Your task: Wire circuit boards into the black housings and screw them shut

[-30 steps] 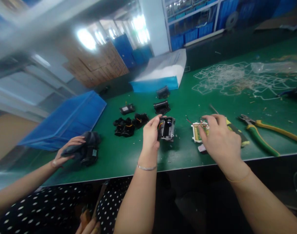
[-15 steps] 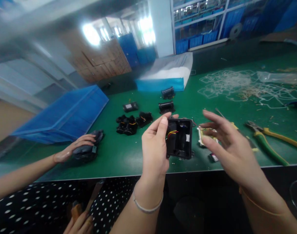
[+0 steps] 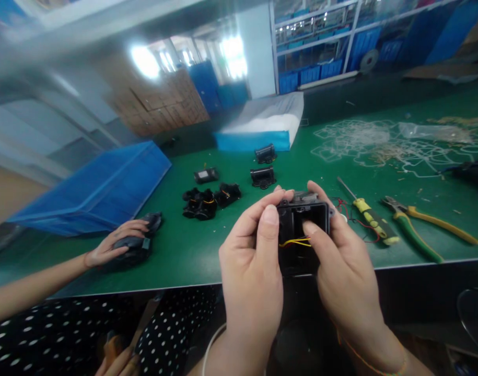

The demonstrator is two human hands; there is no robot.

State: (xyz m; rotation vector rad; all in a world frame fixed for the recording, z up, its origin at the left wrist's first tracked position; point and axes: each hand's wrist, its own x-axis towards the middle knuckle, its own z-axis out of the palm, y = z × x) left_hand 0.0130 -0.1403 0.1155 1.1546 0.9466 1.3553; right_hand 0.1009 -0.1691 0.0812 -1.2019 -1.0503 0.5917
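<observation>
Left-hand fingers (image 3: pixel 268 230) and right-hand fingers (image 3: pixel 321 244) grip the black housing (image 3: pixel 293 223), open face toward the camera, long axis roughly upright.

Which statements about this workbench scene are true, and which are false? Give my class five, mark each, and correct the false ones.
1. The left hand and right hand both hold the open black plastic housing. True.
2. The thin yellow wires lie on the green tabletop. False: they show within the housing's opening.
3. The yellow-and-dark-handled screwdriver lies left of the metal pliers with green-and-yellow handles. True.
4. The large blue plastic crate stands at the picture's right. False: it is at the left.
5. A co-worker's hand rests on a dark object. True.
</observation>
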